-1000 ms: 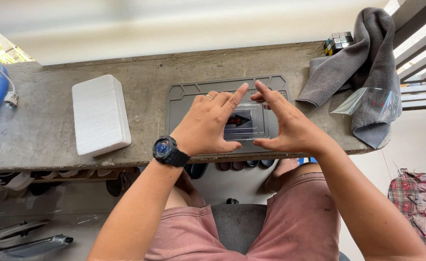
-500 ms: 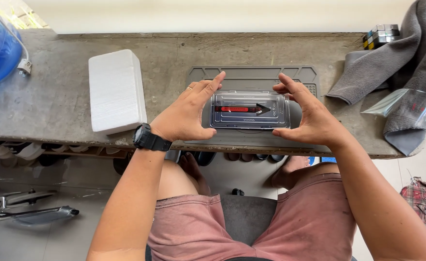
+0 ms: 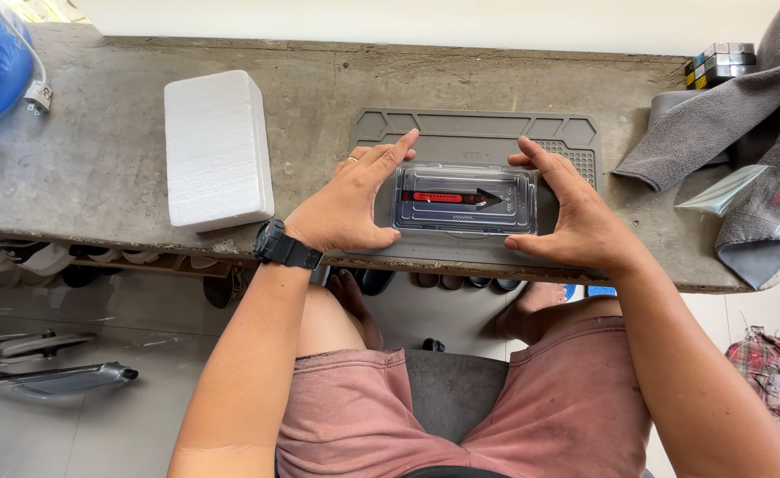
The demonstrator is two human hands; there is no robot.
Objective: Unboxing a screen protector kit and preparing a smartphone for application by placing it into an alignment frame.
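A clear plastic case (image 3: 466, 199) is gripped at both ends by the left hand (image 3: 350, 208) and right hand (image 3: 567, 217); it has been lifted off the grey mat (image 3: 478, 133) on the table (image 3: 98, 168) since a second ago, so it is now carried.

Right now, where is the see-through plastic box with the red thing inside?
In the head view, the clear plastic case sits mid-counter on the grey mat, held between the left hand and right hand, right of the white foam block.

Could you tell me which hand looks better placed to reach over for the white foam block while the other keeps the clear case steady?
Left, probably. The left hand grips the clear case on the side nearer the white foam block. The right hand holds the far end, towards the grey towel.
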